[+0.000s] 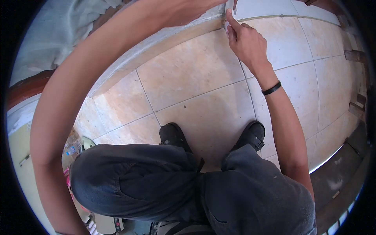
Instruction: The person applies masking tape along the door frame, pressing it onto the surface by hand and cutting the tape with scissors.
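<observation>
My right hand [248, 44], with a black band [271, 88] on its wrist, is at the top centre-right. Its index finger is stretched towards a pale, narrow piece [230, 8] at the wall corner, and its other fingers are curled. Whether it grips anything is hidden. My left arm arches up the left side and across the top. Its hand reaches the top edge of the view near that same corner, with its fingers mostly out of frame, so what it touches cannot be seen.
Beige floor tiles [188, 70] lie below, with my black shoes [172, 134] on them. A low wall ledge [156, 49] runs along the upper left, beside pale cloth [47, 39]. Wooden pieces [354, 56] stand at the right. Small items and a bottle [71, 150] are at lower left.
</observation>
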### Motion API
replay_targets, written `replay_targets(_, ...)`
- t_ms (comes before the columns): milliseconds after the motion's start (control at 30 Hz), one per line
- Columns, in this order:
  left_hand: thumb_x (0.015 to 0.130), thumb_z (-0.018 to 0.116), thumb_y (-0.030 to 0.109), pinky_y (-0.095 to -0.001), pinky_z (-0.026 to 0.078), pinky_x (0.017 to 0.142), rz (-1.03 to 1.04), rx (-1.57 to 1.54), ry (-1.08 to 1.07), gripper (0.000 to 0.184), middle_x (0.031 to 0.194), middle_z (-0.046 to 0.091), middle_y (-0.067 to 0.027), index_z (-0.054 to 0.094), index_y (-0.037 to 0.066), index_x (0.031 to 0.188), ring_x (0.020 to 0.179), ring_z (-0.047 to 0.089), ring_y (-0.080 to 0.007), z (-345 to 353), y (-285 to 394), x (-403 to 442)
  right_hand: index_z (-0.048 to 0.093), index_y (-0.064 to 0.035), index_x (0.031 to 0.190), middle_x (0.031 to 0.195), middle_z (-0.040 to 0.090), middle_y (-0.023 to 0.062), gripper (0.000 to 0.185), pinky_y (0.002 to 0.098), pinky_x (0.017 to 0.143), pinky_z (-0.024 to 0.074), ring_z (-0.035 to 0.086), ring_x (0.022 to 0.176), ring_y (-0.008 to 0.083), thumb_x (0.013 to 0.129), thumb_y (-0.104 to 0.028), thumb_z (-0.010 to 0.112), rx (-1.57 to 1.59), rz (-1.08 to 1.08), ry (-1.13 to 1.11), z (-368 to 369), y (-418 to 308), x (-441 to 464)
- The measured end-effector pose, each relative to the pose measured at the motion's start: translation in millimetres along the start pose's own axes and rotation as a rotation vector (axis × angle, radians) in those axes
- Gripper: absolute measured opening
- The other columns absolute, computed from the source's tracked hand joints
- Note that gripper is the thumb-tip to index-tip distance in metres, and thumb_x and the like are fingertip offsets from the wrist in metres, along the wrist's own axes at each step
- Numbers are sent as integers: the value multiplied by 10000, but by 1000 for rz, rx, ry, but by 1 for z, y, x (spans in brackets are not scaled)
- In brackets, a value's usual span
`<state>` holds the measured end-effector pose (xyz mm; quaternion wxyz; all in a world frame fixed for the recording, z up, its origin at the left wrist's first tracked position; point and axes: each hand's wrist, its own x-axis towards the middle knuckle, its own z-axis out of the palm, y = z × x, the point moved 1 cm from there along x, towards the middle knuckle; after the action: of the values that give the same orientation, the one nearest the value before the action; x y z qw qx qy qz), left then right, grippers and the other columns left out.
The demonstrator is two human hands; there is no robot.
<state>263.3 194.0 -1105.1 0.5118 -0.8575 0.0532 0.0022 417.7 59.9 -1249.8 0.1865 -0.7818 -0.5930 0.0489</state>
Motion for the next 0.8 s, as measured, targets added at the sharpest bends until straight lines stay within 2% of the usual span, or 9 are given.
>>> replay_targets(67,998,604,342,-676,-3,1369,-17,-49,11,688,1749,394,-44,475,94,1626,1667,215,-194,-1,6,-7,548,-342,1596,831,712,149,518,501,686,588,729,776,374,1081,-314,594,4,-10,10,2,0,-1)
replay_targets(133,851,727,310,-478,353,1300,29,-529,115,451,1370,649,-71,663,64,1223,1341,581,-232,6,26,-27,561,-318,1582,831,717,148,513,507,660,593,735,755,370,1071,-303,596,6,-20,15,3,2,-2)
replay_targets(167,845,677,177,-469,479,1157,68,-594,398,164,1026,623,-24,607,104,974,1060,631,-210,3,34,-32,573,-293,1568,830,722,147,508,513,634,598,741,733,366,1060,-292,598,7,-38,18,4,2,-2)
replay_targets(200,862,663,159,-480,501,1096,197,-639,300,120,943,578,-34,611,119,962,1024,633,-210,2,67,-54,573,-293,1568,830,722,147,508,513,634,598,741,733,366,1060,-292,598,3,-34,33,3,3,2)
replay_targets(267,873,658,166,-455,497,1090,245,-801,269,91,900,573,-27,595,112,912,922,610,-217,4,85,-69,570,-291,1570,857,730,151,512,515,640,599,744,745,365,1059,-295,598,14,-30,8,7,3,0)
replay_targets(300,878,656,170,-372,477,961,368,-767,129,71,843,585,-6,594,135,879,903,598,-200,0,108,-87,574,-286,1567,852,728,152,512,516,641,600,744,742,369,1057,-294,599,30,-38,16,7,3,0)
replay_targets(400,866,650,179,-369,495,986,470,-853,19,89,829,577,-18,589,116,852,891,593,-207,-3,128,-109,578,-276,1566,843,727,158,514,514,642,602,746,748,375,1052,-288,599,31,-39,25,8,4,0)
replay_targets(600,879,645,187,-362,478,912,420,-931,67,94,798,574,-11,588,122,843,882,586,-203,-11,139,-112,558,-271,1581,855,726,175,543,513,639,601,748,745,385,1040,-269,605,33,-32,24,5,1,2)
replay_targets(800,897,666,192,-346,466,920,441,-874,59,85,802,602,11,603,140,873,877,594,-179,-20,133,-95,482,-281,1630,896,723,178,622,509,629,597,749,737,379,1025,-255,627,40,-4,-34,3,2,1)
